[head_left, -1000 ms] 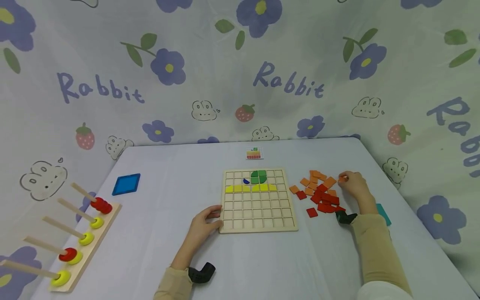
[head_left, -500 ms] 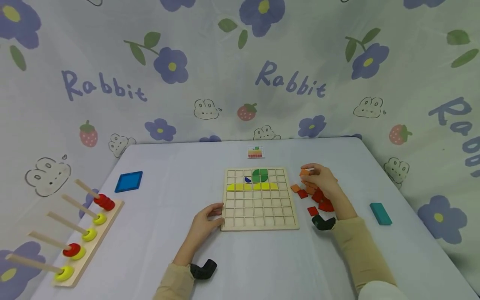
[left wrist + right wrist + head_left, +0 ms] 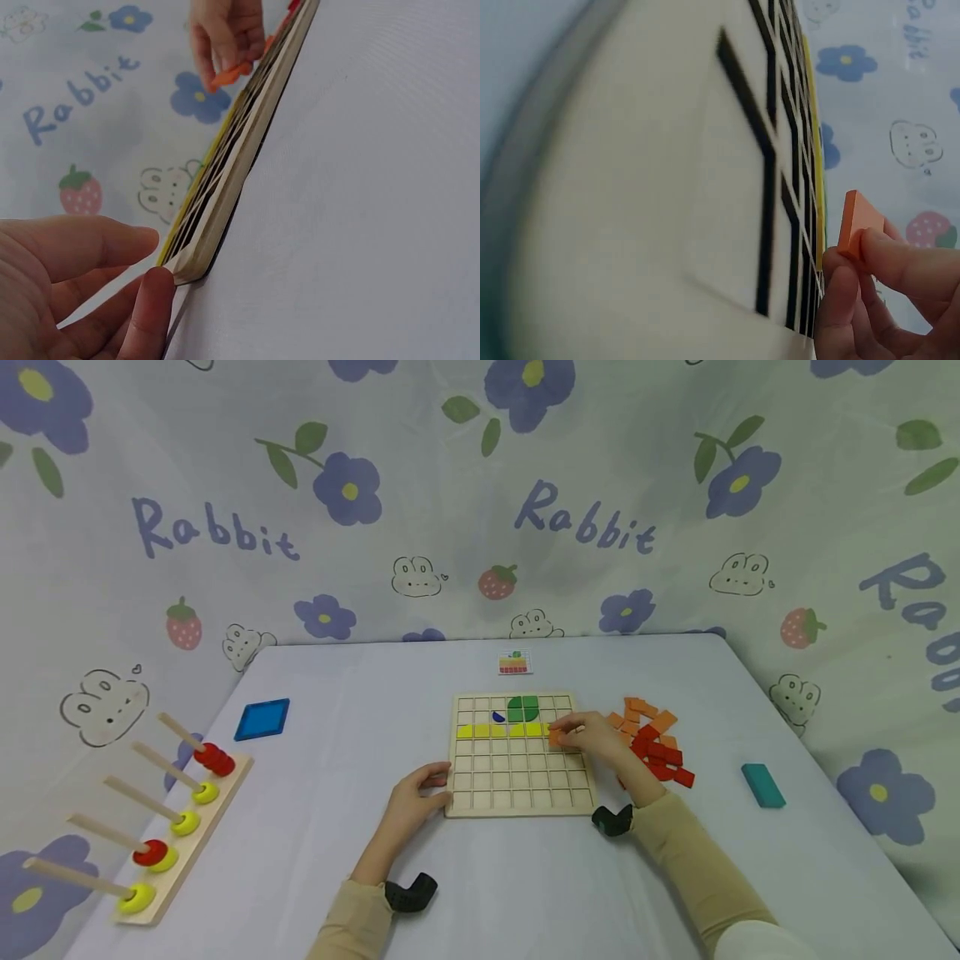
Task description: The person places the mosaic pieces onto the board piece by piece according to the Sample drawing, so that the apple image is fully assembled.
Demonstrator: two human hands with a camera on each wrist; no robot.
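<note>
A square wooden grid board [image 3: 501, 774] lies in the middle of the table. A row of yellow tiles [image 3: 491, 732], green pieces [image 3: 522, 708] and a small blue piece [image 3: 498, 717] sit in its upper cells. My left hand [image 3: 411, 806] rests against the board's left edge with relaxed fingers, thumb and forefinger apart. Between thumb and fingers, my right hand [image 3: 596, 739] pinches an orange square tile [image 3: 862, 221] over the board's right side, near the end of the yellow row. The right wrist view has that tile tilted and held off the board's surface.
Loose orange tiles [image 3: 664, 720] and red tiles [image 3: 662, 752] are heaped right of the board. A small picture card [image 3: 515, 662] lies behind it. A teal block [image 3: 763, 786] is far right. At left are a blue tray [image 3: 262, 719] and a wooden peg stand [image 3: 183, 856] with rings.
My right hand has carried the orange tile leftward from the heap to over the board's right side. The left hand has stayed at the board's left edge.
</note>
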